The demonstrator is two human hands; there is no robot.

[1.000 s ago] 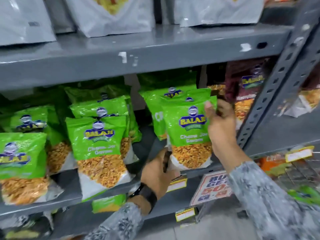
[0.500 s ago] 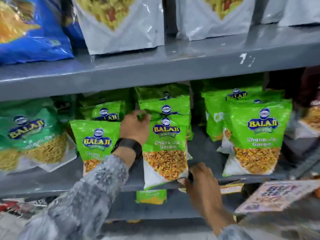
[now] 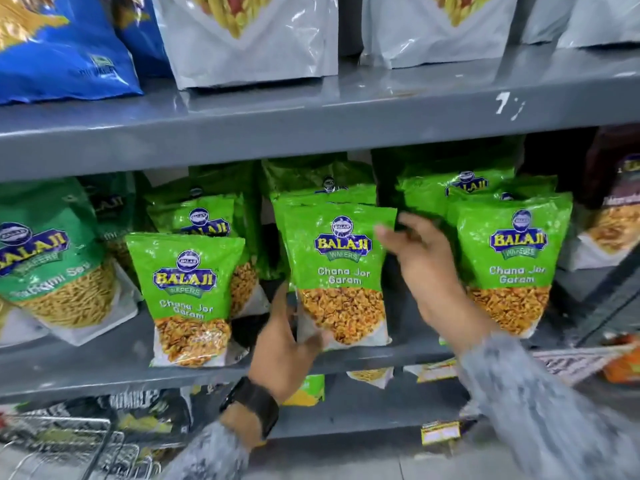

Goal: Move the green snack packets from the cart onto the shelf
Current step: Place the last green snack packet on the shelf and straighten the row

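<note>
Light green snack packets stand in rows on the grey middle shelf (image 3: 104,358): one at the left (image 3: 190,299), one in the middle (image 3: 341,271), one at the right (image 3: 512,261), with more behind each. My left hand (image 3: 287,341) grips the middle packet's lower left corner, thumb across its bottom edge. My right hand (image 3: 426,268) is blurred, with its fingers spread against that packet's upper right edge. The wire cart (image 3: 69,441) shows at the bottom left; its contents are unclear.
A darker green packet (image 3: 52,265) leans at the far left of the same shelf, and maroon packets (image 3: 616,209) stand at the far right. The upper shelf (image 3: 311,123) carries blue bags (image 3: 62,46) and silver bags (image 3: 249,39). Price tags hang below.
My left hand dropped from the middle packet's top to its lower left corner. My right hand rose from the shelf's front edge to the packet's right side.
</note>
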